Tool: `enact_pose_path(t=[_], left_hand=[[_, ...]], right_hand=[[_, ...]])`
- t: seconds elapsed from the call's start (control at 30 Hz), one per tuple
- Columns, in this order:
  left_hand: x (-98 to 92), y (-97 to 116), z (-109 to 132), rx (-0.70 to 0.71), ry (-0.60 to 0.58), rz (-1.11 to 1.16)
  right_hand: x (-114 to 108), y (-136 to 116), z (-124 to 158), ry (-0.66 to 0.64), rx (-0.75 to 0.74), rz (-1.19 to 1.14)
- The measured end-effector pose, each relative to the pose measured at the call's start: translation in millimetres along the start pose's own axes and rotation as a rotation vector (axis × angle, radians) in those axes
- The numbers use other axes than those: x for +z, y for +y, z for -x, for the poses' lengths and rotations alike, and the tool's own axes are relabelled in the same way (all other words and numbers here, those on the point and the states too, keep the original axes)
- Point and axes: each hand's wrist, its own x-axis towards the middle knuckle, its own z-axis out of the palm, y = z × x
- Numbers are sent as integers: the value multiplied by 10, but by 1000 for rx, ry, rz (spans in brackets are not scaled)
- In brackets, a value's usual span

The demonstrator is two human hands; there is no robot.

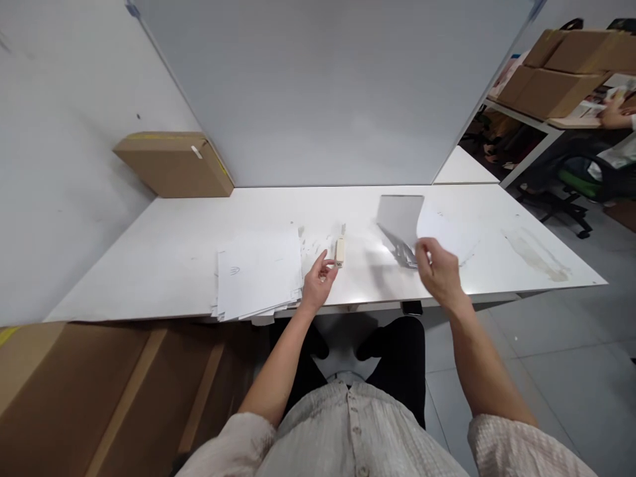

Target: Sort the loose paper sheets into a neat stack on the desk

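Note:
My left hand [318,285] is at the middle of the white table, its thumb and fingers apart. Its fingertips reach the near end of a small cream-coloured block-like object [340,250], whose kind I cannot make out. Whether they touch it or only lie beside it is unclear. My right hand [440,270] is closed, pinching the edge of a white sheet of paper [437,228] that curves up and to the right. Under and left of that sheet lies a grey, shaded stack of sheets [400,215]. A loose stack of white papers [258,275] rests left of my left hand.
A closed cardboard box [171,165] stands at the table's back left. A large pale panel [332,93] rises behind the white table [149,265]. Brown cardboard [124,397] is below left. At right are stacked boxes [551,86], another person's hand [616,112] and a chair [581,179].

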Motion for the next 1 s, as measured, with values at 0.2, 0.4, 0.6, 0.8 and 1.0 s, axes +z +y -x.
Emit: enact_pose_path(t=[0.2, 0.4, 0.6, 0.8, 1.0], left_hand=[[73, 261, 116, -311, -72, 683], [-17, 159, 74, -391, 38, 752], [-37, 48, 57, -404, 37, 753], [-38, 26, 43, -389, 9, 753], [-33, 24, 42, -386, 10, 752]], right_hand=[[116, -385, 290, -339, 7, -444], [117, 501, -243, -4, 308, -72], [215, 1131, -523, -321, 304, 439], [383, 952, -385, -366, 150, 700], [125, 755, -367, 24, 190, 569]])
